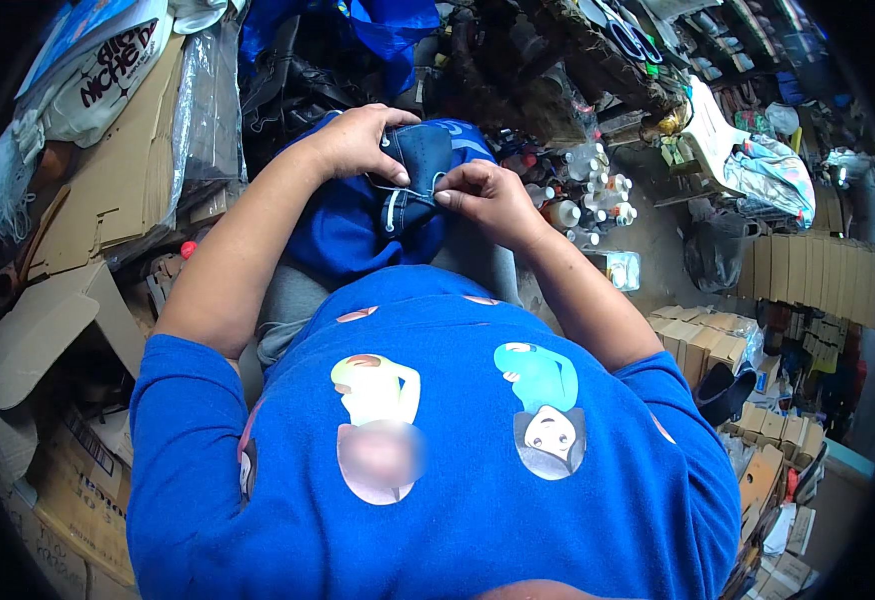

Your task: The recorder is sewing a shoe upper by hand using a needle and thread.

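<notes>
On my lap, over a blue cloth, lies a dark blue piece with rows of small holes and pale stitching. It looks like a shoe upper. My left hand grips its left side, thumb on the front and fingers around the far edge. A white lace crosses the lower part of the piece, with one end hanging down. Thumb and forefinger of my right hand are pinched together on the lace at the piece's right side.
Flattened cardboard and an opened carton stand at my left. Several small bottles crowd the floor at the right. Beyond them is a white chair with cloth on it. Stacked boxes fill the lower right.
</notes>
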The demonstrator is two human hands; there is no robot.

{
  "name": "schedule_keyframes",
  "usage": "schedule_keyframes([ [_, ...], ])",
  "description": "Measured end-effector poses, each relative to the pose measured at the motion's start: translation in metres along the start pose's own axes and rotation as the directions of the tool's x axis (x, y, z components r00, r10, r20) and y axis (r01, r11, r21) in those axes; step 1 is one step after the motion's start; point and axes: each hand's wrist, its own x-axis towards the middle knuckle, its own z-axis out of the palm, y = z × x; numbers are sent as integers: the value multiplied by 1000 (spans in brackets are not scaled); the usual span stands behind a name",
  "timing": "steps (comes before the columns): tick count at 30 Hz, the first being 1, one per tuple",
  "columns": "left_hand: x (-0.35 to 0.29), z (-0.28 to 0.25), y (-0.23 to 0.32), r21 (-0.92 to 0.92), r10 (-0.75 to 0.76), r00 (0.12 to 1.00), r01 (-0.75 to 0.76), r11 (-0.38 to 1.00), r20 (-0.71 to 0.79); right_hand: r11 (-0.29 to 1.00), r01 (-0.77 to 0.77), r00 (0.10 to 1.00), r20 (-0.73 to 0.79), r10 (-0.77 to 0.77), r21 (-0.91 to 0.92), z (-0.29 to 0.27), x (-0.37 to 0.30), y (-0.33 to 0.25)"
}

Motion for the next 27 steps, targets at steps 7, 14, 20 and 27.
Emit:
schedule_keyframes([
  [7,4,-3,6,-10,14,996,-13,1000,88,985,-128,975,197,102,120,-21,-7,13],
  [14,5,1,9,-2,-20,999,20,1000,47,988,15,975,216,-47,151,-26,1,36],
  [20,3,6,9,36,-58,997,60,998,-58,985,-33,993,121,12,170,-15,2,25],
  [27,8,6,9,68,-87,995,90,994,-43,949,188,979,-32,-202,-252,-5,7,6],
])
